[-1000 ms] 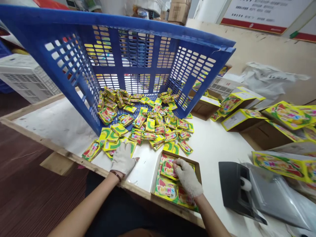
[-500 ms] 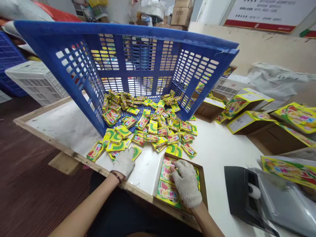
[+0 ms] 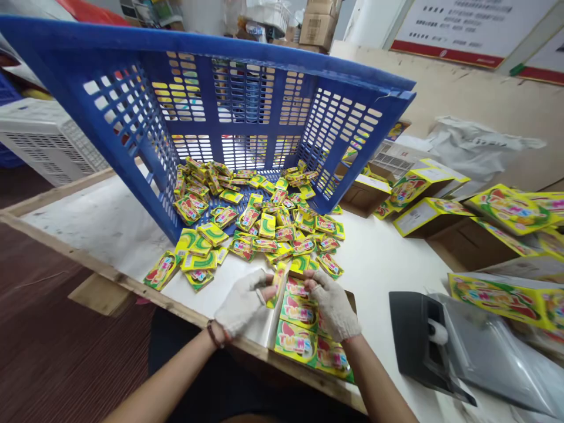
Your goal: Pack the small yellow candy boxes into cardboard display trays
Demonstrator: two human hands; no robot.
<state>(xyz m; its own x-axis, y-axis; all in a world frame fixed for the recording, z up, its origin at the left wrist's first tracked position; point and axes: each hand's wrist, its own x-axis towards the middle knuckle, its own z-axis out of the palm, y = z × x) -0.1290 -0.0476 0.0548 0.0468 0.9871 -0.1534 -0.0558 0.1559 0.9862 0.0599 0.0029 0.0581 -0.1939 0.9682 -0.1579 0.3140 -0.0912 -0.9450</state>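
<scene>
My left hand [image 3: 243,302], in a fingerless glove, grips a small yellow candy box [image 3: 277,283] on edge beside the left wall of an open carton. Rows of green and yellow candy boxes [image 3: 296,342] marked "TWINS" lie flat inside that carton [image 3: 270,329]. Over its far part is my gloved right hand [image 3: 331,305], fingers curled and thumb close to them; whether they hold anything is hidden. A pile of similar small boxes [image 3: 267,225] spills from a tipped blue plastic basket [image 3: 211,120] onto the white table, just beyond both hands.
To the right lie a black tape dispenser [image 3: 412,335] and clear plastic bags [image 3: 493,346]. Several printed display cartons [image 3: 497,296] stand behind them. The table's wooden edge [image 3: 189,312] runs along my front, and a white crate [image 3: 48,141] stands left.
My left hand has picked up a small candy box from the pile's near edge and carried it right to the carton. My right hand has shifted slightly, its fingers now more curled.
</scene>
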